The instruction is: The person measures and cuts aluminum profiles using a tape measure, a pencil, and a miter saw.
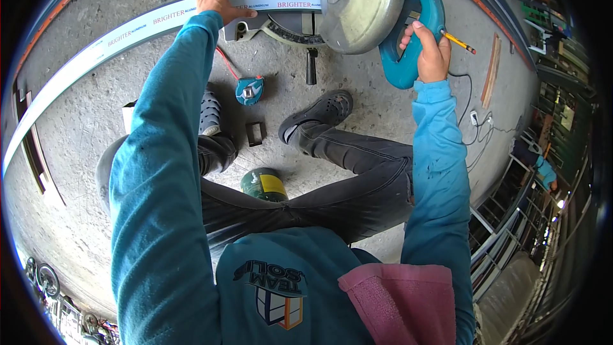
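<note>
My left hand [217,1] presses on a long aluminium profile [147,24] wrapped in white film printed "BRIGHTER ALUMINIUM", its fingers over the far edge and the thumb along the near side. The profile lies across the base of a miter saw [294,30] and runs off to the left. My right hand [431,51] is wrapped round the saw's teal handle [401,67], with a yellow pencil [460,42] sticking out beside its fingers. The round blade guard [364,3] hides the profile's right end and the blade.
A teal tape measure [249,90] lies on the concrete floor near my feet, beside a small dark rectangular frame piece [255,133]. A green and yellow can [264,185] stands between my legs. Cables [474,118] trail at the right, near metal racks [504,211].
</note>
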Motion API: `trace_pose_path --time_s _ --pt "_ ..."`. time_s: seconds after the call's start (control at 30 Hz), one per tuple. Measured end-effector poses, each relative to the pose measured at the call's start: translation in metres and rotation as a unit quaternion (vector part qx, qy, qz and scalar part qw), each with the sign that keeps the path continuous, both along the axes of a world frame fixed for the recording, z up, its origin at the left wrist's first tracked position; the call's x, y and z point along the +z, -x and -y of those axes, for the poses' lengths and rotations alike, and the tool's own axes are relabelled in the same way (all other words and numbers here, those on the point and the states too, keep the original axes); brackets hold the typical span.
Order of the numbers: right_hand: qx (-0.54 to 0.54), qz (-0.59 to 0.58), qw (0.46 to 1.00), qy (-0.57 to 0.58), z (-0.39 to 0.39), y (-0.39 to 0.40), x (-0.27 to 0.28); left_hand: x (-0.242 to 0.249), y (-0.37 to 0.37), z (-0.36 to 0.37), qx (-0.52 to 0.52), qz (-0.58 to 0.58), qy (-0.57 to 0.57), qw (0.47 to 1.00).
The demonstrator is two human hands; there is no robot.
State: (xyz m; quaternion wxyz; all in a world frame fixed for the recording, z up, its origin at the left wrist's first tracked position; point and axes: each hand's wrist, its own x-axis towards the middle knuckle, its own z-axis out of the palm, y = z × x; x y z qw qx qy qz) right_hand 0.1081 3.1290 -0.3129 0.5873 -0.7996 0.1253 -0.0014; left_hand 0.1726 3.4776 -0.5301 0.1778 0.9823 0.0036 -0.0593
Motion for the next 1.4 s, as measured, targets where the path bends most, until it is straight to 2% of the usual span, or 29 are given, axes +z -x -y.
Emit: trace_pose_path --time_s 0.73,0.8,0.97,1.07,1.2,1.23,1.33,1.37,1.4 --pt "0.002 0.007 1.000 -0.008 -0.001 0.006 -0.007 0.000 0.000 0.000 0.010 -0.020 -0.003 1.000" --pt "0.001 0.001 1.000 -0.010 -0.002 0.005 -0.003 -0.001 -0.001 -0.001 0.007 -0.003 -0.006 1.000" --pt "-0.026 -0.033 0.999 0.001 -0.007 -0.007 0.018 0.006 0.000 0.000 0.009 -0.048 0.005 0.999" --pt "-0.021 -0.017 1.000 0.001 -0.008 -0.008 0.018 0.008 0.000 0.001 0.012 -0.009 0.010 1.000" --pt "-0.034 -0.008 0.999 -0.012 -0.006 0.002 -0.001 0.008 0.000 0.001 0.006 -0.033 0.010 0.999" --pt "-0.040 -0.006 0.999 -0.016 -0.005 0.005 -0.006 0.003 0.002 0.001 0.008 0.016 0.015 1.000" --pt "-0.023 0.023 0.999 -0.040 -0.005 0.007 -0.009 0.015 -0.002 0.000 0.002 -0.003 0.016 1.000" --pt "-0.047 0.014 0.998 -0.043 -0.007 0.008 -0.013 0.013 0.001 -0.003 -0.006 0.051 0.029 0.998" --pt "-0.066 -0.009 0.997 -0.042 -0.012 0.008 -0.012 0.022 -0.003 -0.002 0.014 -0.035 0.060 0.997"
